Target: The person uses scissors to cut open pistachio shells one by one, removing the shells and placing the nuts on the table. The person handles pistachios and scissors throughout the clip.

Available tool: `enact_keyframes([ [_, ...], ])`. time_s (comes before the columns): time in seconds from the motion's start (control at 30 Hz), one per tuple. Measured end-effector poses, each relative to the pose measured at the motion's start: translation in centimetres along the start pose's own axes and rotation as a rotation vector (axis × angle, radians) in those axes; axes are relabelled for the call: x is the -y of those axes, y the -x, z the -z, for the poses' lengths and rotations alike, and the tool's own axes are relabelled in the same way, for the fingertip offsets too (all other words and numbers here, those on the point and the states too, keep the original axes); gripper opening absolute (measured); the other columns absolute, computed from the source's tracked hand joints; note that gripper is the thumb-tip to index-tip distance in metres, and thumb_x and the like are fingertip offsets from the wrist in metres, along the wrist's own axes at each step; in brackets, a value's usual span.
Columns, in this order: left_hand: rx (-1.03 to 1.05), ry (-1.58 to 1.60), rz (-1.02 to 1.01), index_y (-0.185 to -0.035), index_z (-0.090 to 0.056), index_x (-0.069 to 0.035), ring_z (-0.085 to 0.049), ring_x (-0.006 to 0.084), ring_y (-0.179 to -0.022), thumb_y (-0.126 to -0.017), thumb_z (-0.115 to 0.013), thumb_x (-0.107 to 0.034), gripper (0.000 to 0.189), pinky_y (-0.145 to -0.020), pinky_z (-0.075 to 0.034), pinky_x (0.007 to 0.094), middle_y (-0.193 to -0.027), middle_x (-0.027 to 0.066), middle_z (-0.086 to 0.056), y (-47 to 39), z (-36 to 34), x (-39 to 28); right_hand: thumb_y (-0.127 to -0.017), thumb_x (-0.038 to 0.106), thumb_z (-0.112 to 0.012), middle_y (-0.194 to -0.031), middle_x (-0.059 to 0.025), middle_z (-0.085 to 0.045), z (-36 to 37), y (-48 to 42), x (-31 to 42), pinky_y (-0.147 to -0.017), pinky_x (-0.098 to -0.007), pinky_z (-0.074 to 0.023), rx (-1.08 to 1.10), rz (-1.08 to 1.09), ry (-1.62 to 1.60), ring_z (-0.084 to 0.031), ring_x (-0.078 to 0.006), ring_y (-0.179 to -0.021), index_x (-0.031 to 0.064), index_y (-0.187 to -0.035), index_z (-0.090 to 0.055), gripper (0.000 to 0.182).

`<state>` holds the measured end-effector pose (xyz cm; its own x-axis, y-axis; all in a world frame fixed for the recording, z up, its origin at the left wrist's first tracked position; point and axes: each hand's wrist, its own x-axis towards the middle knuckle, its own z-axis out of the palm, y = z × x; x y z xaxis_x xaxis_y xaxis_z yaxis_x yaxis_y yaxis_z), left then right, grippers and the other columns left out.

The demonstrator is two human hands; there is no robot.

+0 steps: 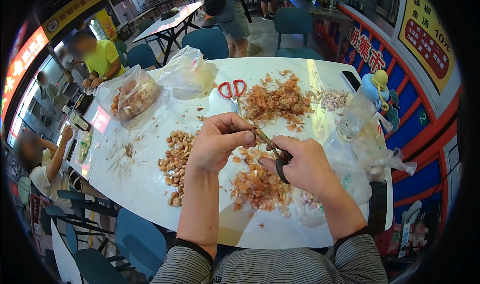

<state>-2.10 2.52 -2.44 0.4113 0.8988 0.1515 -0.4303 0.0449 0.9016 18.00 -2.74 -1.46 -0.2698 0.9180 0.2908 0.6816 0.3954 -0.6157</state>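
My right hand [305, 162] grips dark-handled scissors [280, 165], their blades pointing up and left toward the fingertips of my left hand [225, 139]. Thumb and forefinger of that left hand pinch a small brownish bulb, mostly hidden by the fingers, at the blade tips. Below the hands lies a heap of papery orange-brown skins [260, 188]. Left of my left forearm spreads a pile of unpeeled shallots [174, 160]. A second heap of skins [277, 100] sits beyond the hands, with pale pinkish peeled cloves or shallots [332, 98] to its right.
Red-handled scissors [232, 90] lie beyond my left hand on the white table [142, 186]. A plastic bag of bulbs [129, 94] and a crumpled bag [183, 68] stand far left. At right are a phone [351, 81], a clear bottle [356, 115] and a bag of cloves [309, 205].
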Motion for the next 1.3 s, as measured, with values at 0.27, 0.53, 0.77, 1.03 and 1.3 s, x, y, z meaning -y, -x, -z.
enact_keyframes([
  [0.27,-0.002,0.031,0.008,-0.083,-0.059,0.001,-0.064,0.0171,-0.069,-0.075,-0.068,0.0,0.012,-0.063,-0.05,0.0269,-0.08,0.0112,-0.066,0.2,0.5,-0.6,-0.076,0.016,-0.074,-0.059,-0.0008,-0.057,0.2,-0.8,-1.0,-0.052,-0.027,-0.0427,0.254,-0.123,-0.396,-0.055,-0.0108,-0.054,0.0047,-0.09,-0.063,0.021],
  [0.53,-0.03,0.042,0.045,-0.086,-0.056,0.001,-0.066,0.0188,-0.074,-0.079,-0.065,-0.001,0.012,-0.065,-0.055,0.0279,-0.083,0.0116,-0.065,-0.2,-2.0,-0.4,-0.077,0.003,-0.069,-0.09,-0.0016,-0.06,-0.7,-0.8,-0.8,-0.07,-0.0224,-0.0461,-0.209,0.033,-0.815,-0.057,-0.0082,-0.085,0.0063,-0.103,-0.055,0.03],
  [0.77,-0.076,-0.15,-0.019,-0.089,-0.055,0.0,-0.065,0.016,-0.073,-0.083,-0.063,-0.003,0.01,-0.064,-0.055,0.0266,-0.08,0.0092,-0.064,0.0,-4.0,0.2,-0.076,0.0,-0.068,-0.09,-0.0031,-0.06,-0.5,-0.9,-1.3,-0.072,-0.0229,-0.0492,-0.211,-0.054,-1.013,-0.058,-0.0089,-0.082,0.006,-0.102,-0.054,0.03],
  [1.03,-0.075,-0.605,-0.121,-0.092,-0.062,0.001,-0.064,0.0139,-0.076,-0.08,-0.064,0.0,0.012,-0.069,-0.051,0.0249,-0.086,0.0076,-0.066,0.2,-2.1,0.3,-0.076,0.0,-0.07,-0.09,-0.0039,-0.061,-0.1,-1.2,-2.0,-0.071,-0.0244,-0.0513,-0.169,-0.115,-1.176,-0.06,-0.0107,-0.081,0.0063,-0.101,-0.054,0.031],
  [1.3,-0.075,-0.624,-0.327,-0.094,-0.065,0.0,-0.061,0.0106,-0.081,-0.071,-0.07,0.002,0.024,-0.07,-0.048,0.024,-0.092,0.0073,-0.065,0.1,-3.3,0.6,-0.078,0.007,-0.07,-0.091,-0.0055,-0.063,-0.8,-1.2,-2.1,-0.066,-0.0261,-0.0528,-0.039,-0.338,-1.596,-0.062,-0.0141,-0.08,0.0068,-0.1,-0.054,0.028],
])
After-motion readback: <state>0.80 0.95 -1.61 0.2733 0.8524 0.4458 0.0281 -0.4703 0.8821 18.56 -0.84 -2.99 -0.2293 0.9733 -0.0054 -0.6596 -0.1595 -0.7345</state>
